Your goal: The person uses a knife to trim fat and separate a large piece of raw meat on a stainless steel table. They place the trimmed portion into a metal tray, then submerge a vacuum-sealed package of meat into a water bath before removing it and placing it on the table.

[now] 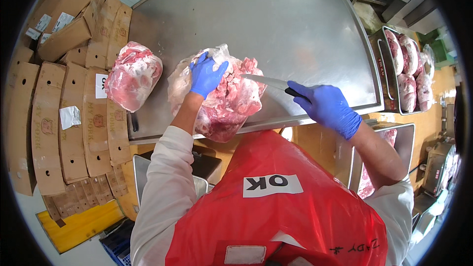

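Observation:
My blue-gloved left hand (207,75) lies with fingers spread on a large pale-pink piece of raw meat (234,98) near the front of the steel table (305,24). My blue-gloved right hand (327,108) is closed round the black handle of a knife (263,79), whose blade reaches leftward to the meat's ragged upper part. Another raw cut (133,76) sits at the table's left end, with a dark handle (134,122) partly showing below it.
Stacks of flattened cardboard boxes (74,118) line the left. A steel tray of meat pieces (409,69) stands to the right, and another meat bin (396,143) is below my right arm. A red apron (271,216) covers my front. Dark crates (118,244) show lower left.

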Demonstrator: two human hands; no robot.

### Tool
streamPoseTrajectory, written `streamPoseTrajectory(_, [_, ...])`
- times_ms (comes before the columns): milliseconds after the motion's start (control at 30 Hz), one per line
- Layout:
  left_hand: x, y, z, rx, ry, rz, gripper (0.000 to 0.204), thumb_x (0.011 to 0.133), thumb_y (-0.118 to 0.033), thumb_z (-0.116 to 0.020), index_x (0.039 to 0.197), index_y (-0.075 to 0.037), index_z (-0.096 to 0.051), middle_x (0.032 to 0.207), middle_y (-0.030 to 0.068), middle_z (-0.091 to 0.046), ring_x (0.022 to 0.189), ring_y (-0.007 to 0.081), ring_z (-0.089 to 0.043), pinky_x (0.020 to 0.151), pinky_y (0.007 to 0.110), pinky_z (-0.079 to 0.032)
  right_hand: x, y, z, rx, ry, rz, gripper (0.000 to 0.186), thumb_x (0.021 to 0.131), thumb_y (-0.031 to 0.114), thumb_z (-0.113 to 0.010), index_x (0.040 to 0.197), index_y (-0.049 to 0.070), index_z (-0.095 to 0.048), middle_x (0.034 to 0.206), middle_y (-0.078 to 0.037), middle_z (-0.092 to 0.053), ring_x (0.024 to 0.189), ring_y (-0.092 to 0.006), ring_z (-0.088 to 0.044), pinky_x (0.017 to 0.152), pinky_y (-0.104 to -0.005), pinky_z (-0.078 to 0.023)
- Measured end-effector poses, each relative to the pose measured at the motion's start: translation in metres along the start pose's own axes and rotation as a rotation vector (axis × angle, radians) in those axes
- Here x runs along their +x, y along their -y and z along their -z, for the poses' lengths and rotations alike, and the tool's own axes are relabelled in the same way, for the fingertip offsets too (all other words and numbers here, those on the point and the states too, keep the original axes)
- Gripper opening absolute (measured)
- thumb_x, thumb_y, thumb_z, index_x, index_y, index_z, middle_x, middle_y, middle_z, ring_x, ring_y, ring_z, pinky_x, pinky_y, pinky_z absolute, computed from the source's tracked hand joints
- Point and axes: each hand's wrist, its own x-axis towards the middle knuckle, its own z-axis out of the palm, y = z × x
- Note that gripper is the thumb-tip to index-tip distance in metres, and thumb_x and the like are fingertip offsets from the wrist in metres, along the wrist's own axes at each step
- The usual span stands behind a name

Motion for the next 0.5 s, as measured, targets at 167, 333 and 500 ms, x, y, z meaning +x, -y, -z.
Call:
streamPoseTrajectory(167, [0.017, 0.039, 0.001, -0.836, -0.259, 0.469, 0.038, 0.100, -0.032, -0.070, 0.113, 0.003, -0.074, 0.097, 0.0119, -0.078, 0.087, 0.0139, -0.067, 0.082, 0.035, -0.055, 0.040, 0.025, 0.042, -0.237, 0.104, 0.067, 0.034, 0.099, 0.036, -0.062, 0.130, 0.023, -0.069, 0.084, -0.013, -0.074, 0.077, -0.0372, -0.072, 0.071, -0.0489, -0.058])
streamPoseTrajectory(333, [0.021, 0.046, 0.012, -0.876, -0.282, 0.605, 0.037, 0.100, -0.032, -0.071, 0.113, 0.003, -0.073, 0.099, 0.0117, -0.076, 0.088, 0.0165, -0.069, 0.081, 0.032, -0.054, 0.062, 0.036, 0.039, -0.244, 0.126, 0.104, 0.032, 0.099, 0.037, -0.063, 0.128, 0.024, -0.069, 0.084, -0.015, -0.074, 0.077, -0.0384, -0.072, 0.070, -0.0499, -0.058])
streamPoseTrajectory(500, [-0.013, 0.088, 0.064, -1.789, -0.505, 0.615, 0.047, 0.101, -0.031, -0.071, 0.134, 0.002, -0.062, 0.115, 0.0139, -0.071, 0.095, 0.0227, -0.070, 0.082, 0.036, -0.059, 0.032, 0.014, -0.010, -0.033, 0.073, -0.006, 0.046, 0.099, 0.036, -0.066, 0.142, 0.022, -0.063, 0.086, -0.019, -0.074, 0.077, -0.0394, -0.072, 0.071, -0.0487, -0.058])
